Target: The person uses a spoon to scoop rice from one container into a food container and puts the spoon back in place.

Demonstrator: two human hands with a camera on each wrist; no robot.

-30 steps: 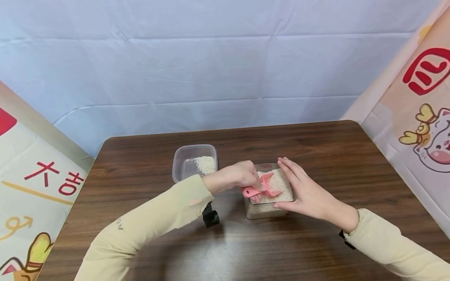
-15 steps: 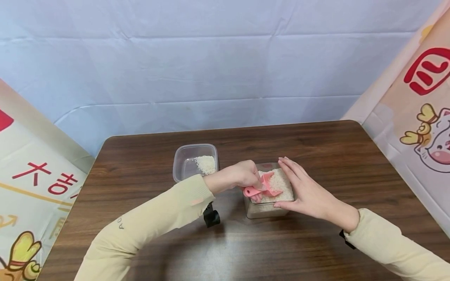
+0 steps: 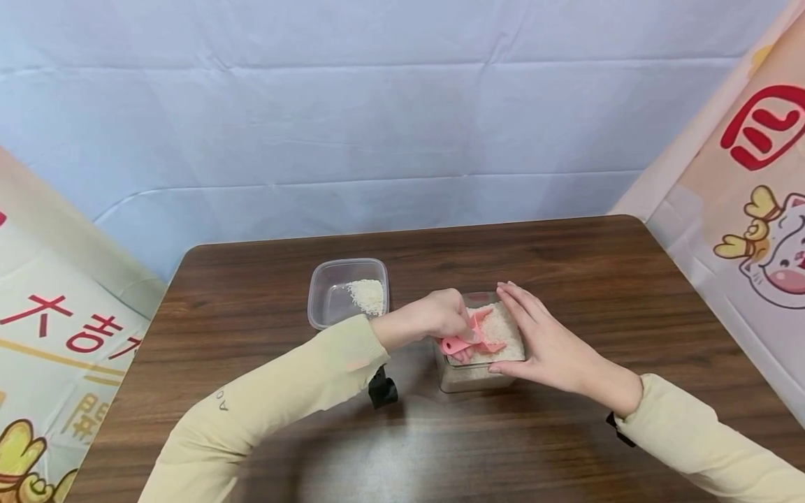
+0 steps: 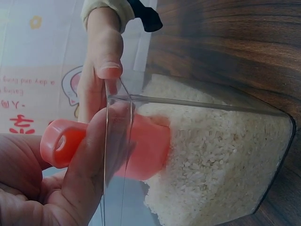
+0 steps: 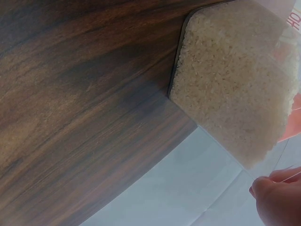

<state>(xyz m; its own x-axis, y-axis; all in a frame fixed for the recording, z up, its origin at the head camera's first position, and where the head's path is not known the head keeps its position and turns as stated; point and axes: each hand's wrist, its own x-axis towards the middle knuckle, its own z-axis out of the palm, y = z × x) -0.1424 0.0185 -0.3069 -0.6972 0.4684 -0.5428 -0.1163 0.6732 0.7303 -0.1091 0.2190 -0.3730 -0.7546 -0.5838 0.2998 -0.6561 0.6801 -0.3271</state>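
In the head view my left hand (image 3: 445, 316) grips the handle of a pink plastic scoop (image 3: 484, 342), whose front is in the rice (image 3: 504, 325). The left wrist view shows the scoop (image 4: 148, 148) partly sunk in the grains, behind the clear wall. A transparent rectangular container (image 3: 476, 381) holds this rice and fills much of the right wrist view too. From the right side my right hand (image 3: 553, 349) holds the container, thumb at the near rim and fingers at the far one.
Left of the rice container stands a smaller clear plastic tub (image 3: 319, 283) with a little rice (image 3: 367, 296) on its right side. Both stand on a dark wooden table (image 3: 553, 258). A pale cloth (image 3: 402, 126) hangs behind it, and printed banners (image 3: 755, 230) flank it.
My left forearm and hand have shifted slightly to the right, and the scoop handle has moved a little with them. The right hand and both containers look unmoved.
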